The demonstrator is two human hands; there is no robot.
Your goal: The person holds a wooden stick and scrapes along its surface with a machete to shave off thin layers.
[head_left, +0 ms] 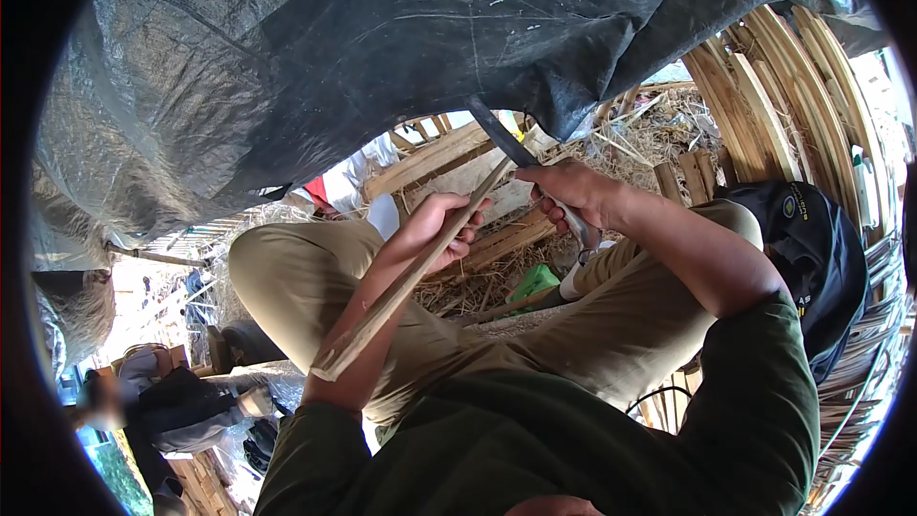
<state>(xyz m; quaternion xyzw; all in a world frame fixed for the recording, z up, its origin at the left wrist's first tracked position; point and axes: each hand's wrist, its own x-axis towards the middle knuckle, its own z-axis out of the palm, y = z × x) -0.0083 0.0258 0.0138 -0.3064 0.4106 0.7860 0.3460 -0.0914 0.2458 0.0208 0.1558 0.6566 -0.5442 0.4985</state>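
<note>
The left hand (441, 225) curls round a split wooden stick (377, 323), which runs back over the left forearm and out past the fingertips. The right hand (576, 189) grips a long dark-bladed knife (495, 127), its blade pointing away beyond the knuckles. Blade and stick overlap between the hands; whether they touch, I cannot tell. A dark tarpaulin (382, 29) hangs beyond both hands, and wooden slats (755, 100) stand to the right hand's right.
</note>
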